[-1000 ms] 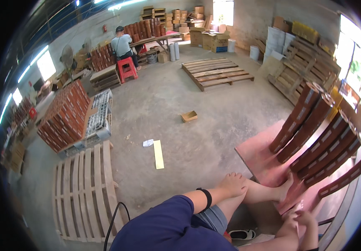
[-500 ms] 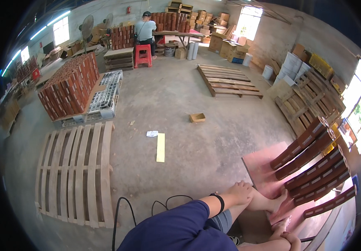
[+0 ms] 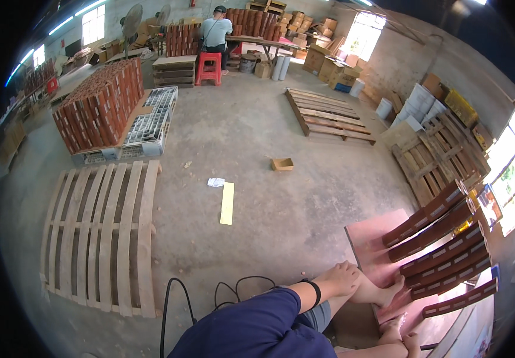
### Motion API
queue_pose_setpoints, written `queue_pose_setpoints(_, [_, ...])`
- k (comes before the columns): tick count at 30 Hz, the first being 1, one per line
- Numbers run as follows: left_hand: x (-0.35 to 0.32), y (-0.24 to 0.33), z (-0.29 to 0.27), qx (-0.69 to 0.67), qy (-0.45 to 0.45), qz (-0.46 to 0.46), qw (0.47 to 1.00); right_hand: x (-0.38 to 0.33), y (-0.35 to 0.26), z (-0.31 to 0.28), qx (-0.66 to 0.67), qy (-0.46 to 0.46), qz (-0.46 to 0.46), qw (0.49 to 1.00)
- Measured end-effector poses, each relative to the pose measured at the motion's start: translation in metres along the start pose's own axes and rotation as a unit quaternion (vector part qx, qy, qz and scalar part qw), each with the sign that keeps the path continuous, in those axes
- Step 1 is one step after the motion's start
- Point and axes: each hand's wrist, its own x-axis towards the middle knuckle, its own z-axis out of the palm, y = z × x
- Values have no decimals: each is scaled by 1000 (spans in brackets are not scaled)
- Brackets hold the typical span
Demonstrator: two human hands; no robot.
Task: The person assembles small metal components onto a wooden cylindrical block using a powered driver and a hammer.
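Observation:
My left hand rests on my raised left knee, a dark band round its wrist. Its fingers drape loosely over the knee and it holds nothing. Low at the picture's edge, my right hand lies against my other leg, partly cut off; its visible fingers appear relaxed and hold nothing I can see. My bare feet are propped on a pinkish board. Beyond them, several long reddish-brown tubes with pale labels stand on that board. Neither hand touches the tubes.
A slatted wooden pallet lies at left, near a stack of brown pieces on a plastic pallet. A small cardboard tray and a yellow strip lie on the floor. Black cable loops beside me. A person sits far off.
The view has tilted and shifted slightly, so my right hand sits nearer the lower edge. Both hands stay resting on my legs.

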Motion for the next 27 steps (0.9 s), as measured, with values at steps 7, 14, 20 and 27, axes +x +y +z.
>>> queue_pose_setpoints(7, [-2, 0, 2, 3, 30, 0, 1000, -3, -2, -7, 18, 17, 36, 999])
queue_pose_setpoints(14, [1, 0, 1, -30, 4, -12, 999, -7, 0, -13, 25, 27, 52, 998])
queue_pose_setpoints(20, [2, 1, 7, -36, 17, -10, 999, -8, 2, -15, 23, 39, 68, 997])
queue_pose_setpoints(27, [-1, -1, 9, -45, 32, -10, 998, -8, 4, -12, 24, 59, 77, 995])
